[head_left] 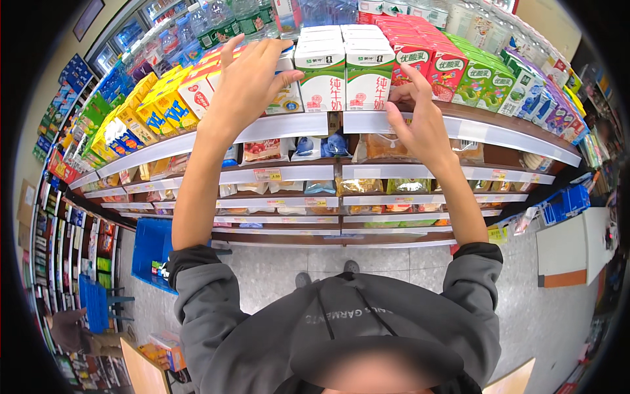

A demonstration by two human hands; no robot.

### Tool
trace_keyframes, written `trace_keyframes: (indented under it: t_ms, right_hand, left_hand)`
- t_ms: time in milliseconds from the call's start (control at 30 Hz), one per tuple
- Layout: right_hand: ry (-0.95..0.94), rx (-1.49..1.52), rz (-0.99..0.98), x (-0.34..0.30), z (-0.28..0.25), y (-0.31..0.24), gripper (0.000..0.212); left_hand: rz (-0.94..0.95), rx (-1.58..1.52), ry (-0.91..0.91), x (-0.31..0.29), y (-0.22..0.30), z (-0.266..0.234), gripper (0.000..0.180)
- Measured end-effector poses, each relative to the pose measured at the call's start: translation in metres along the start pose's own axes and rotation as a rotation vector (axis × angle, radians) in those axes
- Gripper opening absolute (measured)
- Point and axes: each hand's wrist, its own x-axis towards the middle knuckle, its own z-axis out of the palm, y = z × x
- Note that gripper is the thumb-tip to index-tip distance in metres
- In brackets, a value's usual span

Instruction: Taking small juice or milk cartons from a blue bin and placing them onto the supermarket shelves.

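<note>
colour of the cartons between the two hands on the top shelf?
White with green bands, the cartons; head view shows it best.

Left hand (pixel 246 82) on white-green milk cartons (pixel 341 72), right hand (pixel 417 121) fingers at shelf edge (pixel 367 123)

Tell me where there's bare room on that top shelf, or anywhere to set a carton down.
The top shelf is packed edge to edge: yellow cartons, white milk cartons, red cartons and green cartons. No gap shows. Bare floor lies below the bottom shelf, beside the blue crate.
</note>
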Motion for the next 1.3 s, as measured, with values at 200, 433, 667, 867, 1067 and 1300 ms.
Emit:
trace_keyframes:
  t_ms: [200, 433, 667, 867, 1067, 1300]
  right_hand:
    - [0.068, -0.114, -0.091, -0.008, 0.006, 0.006, 0.054]
    - [0.426, -0.128, -0.202, -0.039, 0.021, -0.01, 0.051]
    - [0.05, 0.447, 0.694, -0.236, 0.175, -0.075, 0.009]
    - [-0.664, -0.16, 0.726, -0.533, 0.26, -0.032, 0.023]
    - [-1.867, -0.668, 0.608, -0.685, 0.19, -0.024, 0.022]
    - [-1.41, -0.531, 0.698, -0.619, 0.278, -0.044, 0.019]
  left_hand:
    - [0.011, 0.036, 0.053, -0.002, 0.004, 0.004, 0.038]
    - [-0.069, 0.091, 0.046, -0.008, 0.013, -0.011, 0.053]
    - [-0.169, -0.569, 0.237, -0.188, 0.06, 0.008, 0.024]
    - [-0.512, -0.454, -1.593, -0.609, 0.174, 0.064, 0.041]
    - [-1.564, -0.514, -1.194, -0.943, 0.331, -0.119, 0.031]
    - [-2.259, -0.605, -0.819, -0.995, 0.369, -0.173, 0.032]
